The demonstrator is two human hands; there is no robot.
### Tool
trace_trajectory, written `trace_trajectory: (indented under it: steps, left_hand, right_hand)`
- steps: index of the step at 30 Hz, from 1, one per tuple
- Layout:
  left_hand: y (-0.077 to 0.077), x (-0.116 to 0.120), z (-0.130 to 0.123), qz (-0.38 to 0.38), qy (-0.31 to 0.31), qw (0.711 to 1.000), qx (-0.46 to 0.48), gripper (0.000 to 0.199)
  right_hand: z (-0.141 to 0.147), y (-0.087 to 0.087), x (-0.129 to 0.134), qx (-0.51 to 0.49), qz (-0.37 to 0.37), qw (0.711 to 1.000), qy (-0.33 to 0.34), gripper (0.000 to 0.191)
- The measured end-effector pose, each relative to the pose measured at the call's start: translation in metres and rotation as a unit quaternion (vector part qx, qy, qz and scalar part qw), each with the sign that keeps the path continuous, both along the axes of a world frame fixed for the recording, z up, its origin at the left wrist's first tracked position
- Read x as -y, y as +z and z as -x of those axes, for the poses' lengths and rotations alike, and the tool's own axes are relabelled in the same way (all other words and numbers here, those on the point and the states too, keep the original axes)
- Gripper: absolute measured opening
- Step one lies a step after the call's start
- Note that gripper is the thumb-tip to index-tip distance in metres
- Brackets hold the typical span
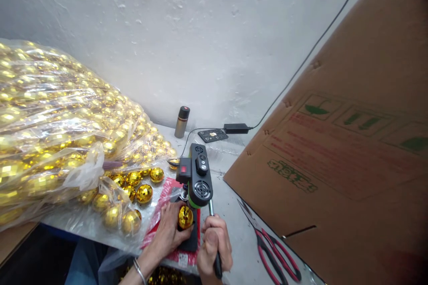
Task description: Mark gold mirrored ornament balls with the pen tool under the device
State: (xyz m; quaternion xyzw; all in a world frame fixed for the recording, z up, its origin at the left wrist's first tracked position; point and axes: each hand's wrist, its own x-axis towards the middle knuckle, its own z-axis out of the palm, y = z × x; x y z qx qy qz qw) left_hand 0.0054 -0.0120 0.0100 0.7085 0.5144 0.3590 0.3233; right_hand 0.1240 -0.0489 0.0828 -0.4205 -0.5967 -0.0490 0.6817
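My left hand (169,229) is closed around a shiny gold faceted ball (185,217), fingers behind it and thumb at its front. The ball sits under the head of a small black bench machine (202,178) that looks like a mini drill press; any tool tip is hidden from above. My right hand (216,242) is wrapped round the machine's lever (211,207), a metal rod with a black grip that shows below the fist. Beneath the machine's black base lies a red plastic sheet (169,187).
At left bulges a large clear bag of gold balls (60,120), with several loose balls (144,193) beside it. A cardboard box (334,142) leans in from the right, near red-handled scissors (274,251). Behind stand a bottle (182,122), a black adapter (236,128) and a dark flat tray (213,135).
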Motion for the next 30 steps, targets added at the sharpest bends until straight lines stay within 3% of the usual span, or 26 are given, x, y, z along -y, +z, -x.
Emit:
trace_trajectory:
  steps: [18, 27, 30]
  left_hand:
    - [-0.001, -0.006, 0.002, -0.032, 0.017, 0.999, -0.032, 0.05]
    - [-0.008, -0.007, 0.003, -0.044, 0.007, 0.999, -0.03, 0.051]
    - [-0.008, -0.008, 0.001, -0.052, 0.018, 0.998, -0.03, 0.05]
  right_hand:
    - [-0.001, 0.009, -0.003, 0.03, 0.0, 0.999, 0.016, 0.027]
    - [0.001, -0.011, -0.006, 0.066, -0.027, 0.997, -0.006, 0.032]
    - [0.002, 0.0, -0.003, 0.065, -0.025, 0.997, 0.013, 0.034]
